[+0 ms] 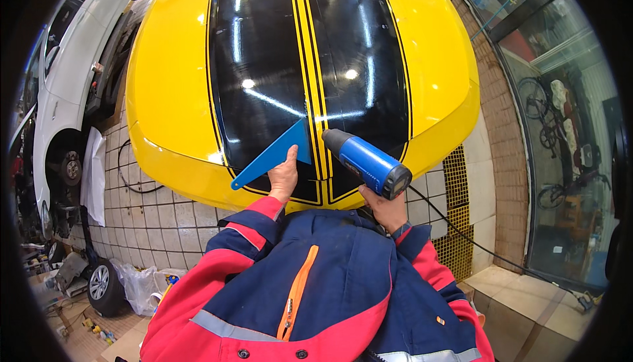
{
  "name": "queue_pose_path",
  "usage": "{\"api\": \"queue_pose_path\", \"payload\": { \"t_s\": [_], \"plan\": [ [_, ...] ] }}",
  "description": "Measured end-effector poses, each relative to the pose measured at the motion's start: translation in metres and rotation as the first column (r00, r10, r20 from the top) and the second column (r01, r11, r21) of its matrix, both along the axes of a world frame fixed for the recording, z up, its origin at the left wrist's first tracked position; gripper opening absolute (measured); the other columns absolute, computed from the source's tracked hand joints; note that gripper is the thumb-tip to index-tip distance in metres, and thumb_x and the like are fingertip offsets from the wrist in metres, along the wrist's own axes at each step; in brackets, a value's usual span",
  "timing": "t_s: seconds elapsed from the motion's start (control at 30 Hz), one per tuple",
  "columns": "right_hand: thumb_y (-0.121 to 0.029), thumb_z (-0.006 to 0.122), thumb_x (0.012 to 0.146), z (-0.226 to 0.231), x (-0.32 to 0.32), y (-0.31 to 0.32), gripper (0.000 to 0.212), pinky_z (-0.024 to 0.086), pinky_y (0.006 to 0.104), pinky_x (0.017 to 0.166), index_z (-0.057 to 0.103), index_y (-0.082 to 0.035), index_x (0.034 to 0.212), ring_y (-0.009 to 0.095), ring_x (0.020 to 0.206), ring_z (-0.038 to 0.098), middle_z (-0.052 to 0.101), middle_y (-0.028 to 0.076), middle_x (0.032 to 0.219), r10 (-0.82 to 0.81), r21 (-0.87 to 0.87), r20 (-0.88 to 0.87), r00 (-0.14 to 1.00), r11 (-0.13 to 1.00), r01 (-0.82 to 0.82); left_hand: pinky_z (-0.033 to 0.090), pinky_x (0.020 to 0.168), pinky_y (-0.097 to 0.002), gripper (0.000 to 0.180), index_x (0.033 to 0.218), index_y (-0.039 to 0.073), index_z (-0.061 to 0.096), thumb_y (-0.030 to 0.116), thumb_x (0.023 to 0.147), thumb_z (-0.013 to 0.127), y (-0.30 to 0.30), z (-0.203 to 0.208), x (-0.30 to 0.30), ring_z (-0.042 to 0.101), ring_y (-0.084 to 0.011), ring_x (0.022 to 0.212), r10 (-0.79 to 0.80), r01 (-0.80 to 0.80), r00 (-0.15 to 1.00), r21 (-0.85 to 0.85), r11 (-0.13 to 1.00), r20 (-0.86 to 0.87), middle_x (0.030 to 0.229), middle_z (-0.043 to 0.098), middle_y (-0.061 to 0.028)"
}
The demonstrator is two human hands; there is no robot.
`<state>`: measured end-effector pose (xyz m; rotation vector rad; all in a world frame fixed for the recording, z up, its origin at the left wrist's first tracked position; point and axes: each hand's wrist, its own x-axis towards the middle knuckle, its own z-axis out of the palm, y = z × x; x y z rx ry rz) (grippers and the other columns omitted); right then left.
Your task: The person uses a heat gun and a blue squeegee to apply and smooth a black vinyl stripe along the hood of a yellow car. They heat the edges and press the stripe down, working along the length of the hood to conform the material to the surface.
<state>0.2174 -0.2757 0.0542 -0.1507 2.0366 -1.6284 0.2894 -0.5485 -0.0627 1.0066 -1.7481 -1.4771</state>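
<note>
A yellow car hood (171,91) with broad black stripes (257,45) and thin yellow lines fills the space before me. My left hand (284,176) grips a flat blue triangular squeegee (273,155), its tip and straight edge near the central yellow lines. In my right hand (386,209) is a blue and black heat gun (369,163). Its dark nozzle points up and left over the right black stripe, close to the central lines. The heat gun's body hides part of my right fingers. Bright lamp reflections lie across the glossy black.
A white car (82,45) with a wheel off stands at the left. A loose wheel (105,287) and a plastic bag (138,283) lie lower left. The black power cord (475,243) trails right past a yellow floor grate (456,207). A glass door (560,131) borders the right.
</note>
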Motion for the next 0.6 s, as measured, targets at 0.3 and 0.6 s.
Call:
{"api": "queue_pose_path", "payload": {
  "t_s": [0.3,0.6],
  "plan": [
    [-0.021,0.086,0.091,0.029,-0.027,-0.036,0.042,0.059,0.0381,0.086,0.073,0.004,0.122,0.022,0.095,0.076,0.078,0.014,0.105,0.079,0.091,-0.101,0.992,0.993,-0.070,0.057,0.071,-0.0293,0.023,0.112,0.005,0.072,0.025,0.103,0.079,-0.017,0.016,0.001,0.069,-0.0139,0.085,0.174,-0.092,0.967,0.380,0.920,-0.188,0.105,0.074,-0.0034],
    [-0.021,0.082,0.092,0.042,-0.049,-0.063,0.028,0.057,0.0337,0.066,0.077,0.003,0.105,0.016,0.068,0.071,0.074,0.008,0.077,0.132,0.109,-0.097,0.986,0.987,-0.122,0.056,0.079,-0.0394,0.025,0.098,0.000,0.074,0.023,0.098,0.083,-0.027,0.024,-0.034,0.072,-0.0225,0.084,0.050,-0.038,0.997,0.192,0.981,-0.058,0.093,0.076,-0.0092]
  ]
}}
